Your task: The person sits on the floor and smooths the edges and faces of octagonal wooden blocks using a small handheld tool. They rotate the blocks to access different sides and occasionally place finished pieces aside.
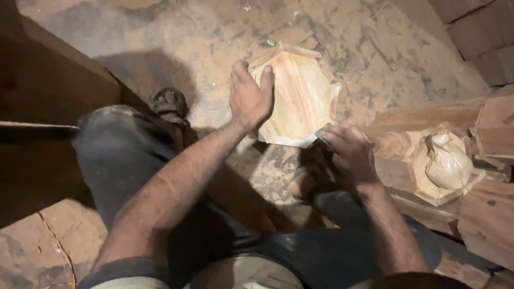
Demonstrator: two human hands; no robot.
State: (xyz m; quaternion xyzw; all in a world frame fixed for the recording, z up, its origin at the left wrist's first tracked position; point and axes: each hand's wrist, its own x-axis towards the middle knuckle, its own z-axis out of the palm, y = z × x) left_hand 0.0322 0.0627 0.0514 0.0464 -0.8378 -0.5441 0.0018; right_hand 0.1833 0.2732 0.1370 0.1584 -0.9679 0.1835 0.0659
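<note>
Right hand (347, 155) being pressed on the near edge of a hexagonal wooden frame (300, 101), fingers closed on it, frame being gripped at its left rim by the left hand (250, 96), held above the dusty floor (342, 48), tied sack (447, 160) lying in a second frame (423, 187) to the right

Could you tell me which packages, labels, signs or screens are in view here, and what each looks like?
Tied beige plastic bag: rounded, knotted on top, resting in a polygonal wooden tray at the right.
No labels, signs or screens are visible.
</note>
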